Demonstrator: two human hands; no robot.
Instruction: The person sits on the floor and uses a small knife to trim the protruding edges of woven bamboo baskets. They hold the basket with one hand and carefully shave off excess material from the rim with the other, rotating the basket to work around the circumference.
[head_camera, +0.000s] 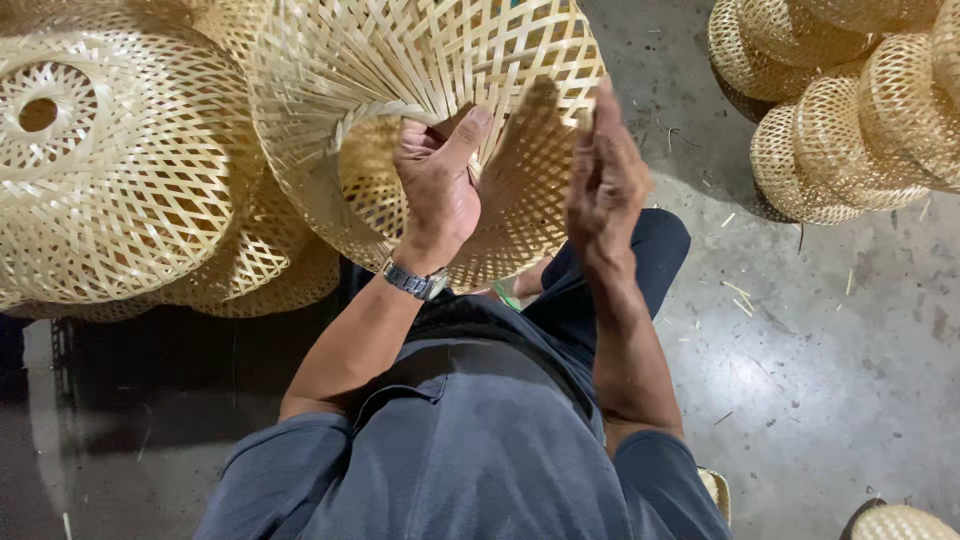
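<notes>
- The left hand, wearing a wristwatch, is closing its fingers on the inner rim of the woven bamboo shade, thumb up.
- The right hand is pressing nearly flat on the shade's right edge, fingers extended.
- For good work, I think both hands should be holding the rim firmly while bending strips gently.
- Finished shades are lying on the left, and more baskets on the concrete floor at the far right.

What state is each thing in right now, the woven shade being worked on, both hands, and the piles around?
Woven bamboo shade: unfinished, loose strips at its rim, held up.
Left hand: gripping the shade's rim.
Right hand: flat against the shade, blurred.
Wristwatch: on the left wrist.
Stacked shades: lying tilted.
Heap of baskets: piled on floor.
</notes>
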